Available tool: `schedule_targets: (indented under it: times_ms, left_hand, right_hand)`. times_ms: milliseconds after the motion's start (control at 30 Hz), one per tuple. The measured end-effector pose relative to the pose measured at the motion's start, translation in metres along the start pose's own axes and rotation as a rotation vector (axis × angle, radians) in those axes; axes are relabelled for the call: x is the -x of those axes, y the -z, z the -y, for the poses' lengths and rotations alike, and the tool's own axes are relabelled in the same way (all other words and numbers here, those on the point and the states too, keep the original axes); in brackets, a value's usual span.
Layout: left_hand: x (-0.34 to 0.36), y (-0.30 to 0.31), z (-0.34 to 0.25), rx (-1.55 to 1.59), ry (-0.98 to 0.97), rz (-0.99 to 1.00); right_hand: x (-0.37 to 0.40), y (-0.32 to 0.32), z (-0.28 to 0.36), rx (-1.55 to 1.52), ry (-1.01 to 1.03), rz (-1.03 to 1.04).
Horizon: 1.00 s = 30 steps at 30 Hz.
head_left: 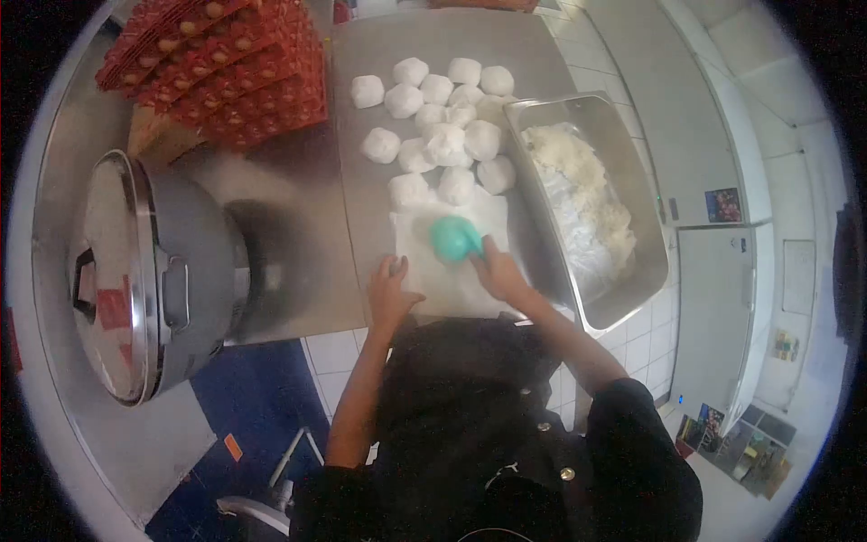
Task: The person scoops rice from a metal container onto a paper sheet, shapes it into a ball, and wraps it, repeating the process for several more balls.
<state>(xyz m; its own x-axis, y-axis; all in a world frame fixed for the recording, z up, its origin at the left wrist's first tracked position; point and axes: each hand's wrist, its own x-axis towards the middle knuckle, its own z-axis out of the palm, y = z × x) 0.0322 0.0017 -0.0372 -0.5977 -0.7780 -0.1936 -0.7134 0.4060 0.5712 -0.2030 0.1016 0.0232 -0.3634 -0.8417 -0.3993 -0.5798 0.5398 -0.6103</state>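
A green scoop is over a white sheet at the near edge of the steel table. My right hand is closed round its handle. To its left, my left hand rests at the sheet's left edge with thumb and fingers apart, holding nothing. Beyond the sheet lie several rounded white bundles, some stacked on others. What the scoop covers cannot be seen. Right of the sheet, a deep steel tray holds a crumbly white mass.
At the left stands a large grey pot with a lid. Behind it are stacked red egg trays with eggs. The steel table carries the bundles. White cabinets stand at the right beyond the tiled floor.
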Motion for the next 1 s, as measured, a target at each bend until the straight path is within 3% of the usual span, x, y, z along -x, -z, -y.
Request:
schedule_targets:
  times_ms: [67, 233, 400, 500, 600, 633, 733, 933, 1000]
  left_hand:
    - [0.001, -0.002, -0.003, -0.019, 0.031, 0.016]
    - [0.007, -0.025, -0.011, 0.095, 0.189, -0.091]
    - [0.004, -0.022, -0.024, 0.049, 0.242, -0.072]
    - [0.003, -0.018, -0.024, 0.081, 0.253, -0.064]
    - [0.003, -0.019, -0.022, 0.084, 0.258, -0.066]
    - [0.001, -0.017, -0.024, 0.091, 0.258, -0.061]
    - [0.000, -0.013, -0.025, 0.106, 0.262, -0.053]
    - [-0.003, -0.022, -0.016, 0.122, 0.144, -0.075]
    - [0.000, -0.026, -0.009, 0.045, 0.137, -0.068]
  right_hand:
    - [-0.017, 0.013, -0.005, -0.061, -0.037, -0.112]
    - [-0.061, 0.021, -0.028, 0.044, 0.080, 0.068]
    - [-0.027, 0.009, 0.000, 0.134, 0.040, 0.121]
    - [-0.002, -0.016, 0.006, 0.231, 0.031, 0.123]
    - [0.020, -0.045, -0.009, 0.265, 0.060, -0.004]
    - [0.015, -0.054, -0.016, 0.327, -0.047, 0.038]
    - [0.015, -0.060, -0.027, 0.267, -0.115, 0.071]
    - [0.015, -0.094, -0.047, 0.359, -0.015, 0.053]
    - [0.017, -0.092, -0.049, 0.185, 0.011, 0.005]
